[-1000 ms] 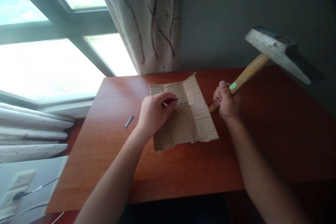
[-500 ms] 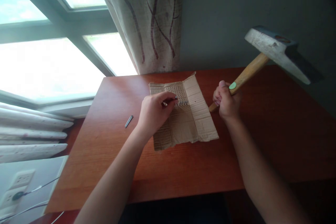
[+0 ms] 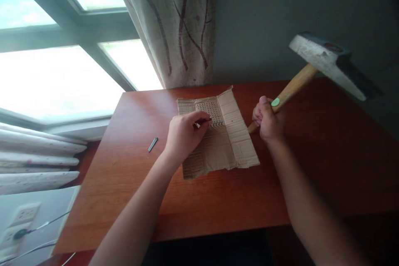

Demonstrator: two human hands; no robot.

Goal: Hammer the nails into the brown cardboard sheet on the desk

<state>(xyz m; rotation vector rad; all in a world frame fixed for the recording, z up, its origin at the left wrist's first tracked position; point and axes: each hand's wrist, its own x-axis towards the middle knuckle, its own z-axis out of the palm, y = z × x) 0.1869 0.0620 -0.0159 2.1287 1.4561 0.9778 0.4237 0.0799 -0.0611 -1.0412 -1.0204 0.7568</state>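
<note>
My left hand is over a creased sheet of cardboard, its thumb and forefinger pinched on a nail whose head just shows at the fingertips. Rows of small dark holes mark the far part of the cardboard, and a short row of nails stands in it beside my fingertips. My right hand is wrapped round the wooden handle of a hammer, its metal head raised up to the right, above the table. Left of my left hand lies a small bunch of nails.
The brown wooden table reaches back to a grey wall and a patterned curtain. Windows are at the left. A wall socket with a plugged-in cable is at the lower left.
My left fingertips have shifted slightly to the right over the cardboard. The hammer, in my right hand, has barely moved.
</note>
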